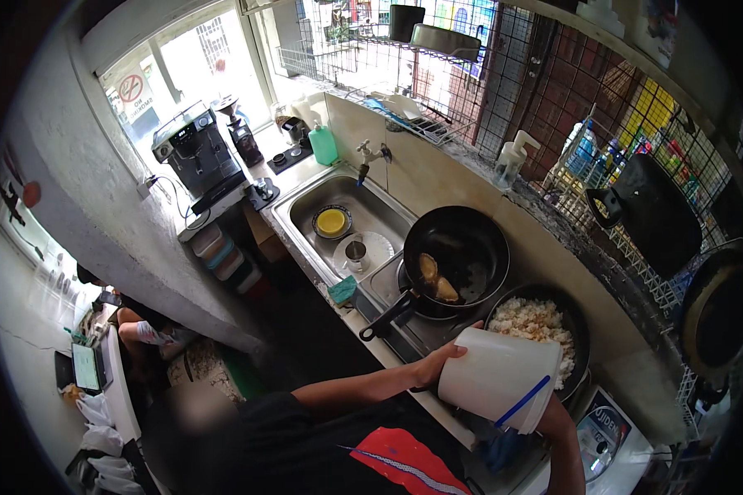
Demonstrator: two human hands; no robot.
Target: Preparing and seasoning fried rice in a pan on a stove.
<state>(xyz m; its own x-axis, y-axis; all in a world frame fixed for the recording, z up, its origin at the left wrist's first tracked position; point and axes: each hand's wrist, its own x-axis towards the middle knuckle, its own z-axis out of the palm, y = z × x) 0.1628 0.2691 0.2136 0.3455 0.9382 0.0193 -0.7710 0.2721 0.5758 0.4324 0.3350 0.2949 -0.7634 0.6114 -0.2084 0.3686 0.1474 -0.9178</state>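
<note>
half hidden, the left hand (437, 366) clasps a white bucket (497, 373) partly masking the right hand (556, 418), whose finger grip is unclear.

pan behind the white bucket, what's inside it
The pan holds white rice with brownish bits. The white bucket, tilted in front, covers its near part, so whatever lies there cannot be seen.
</note>
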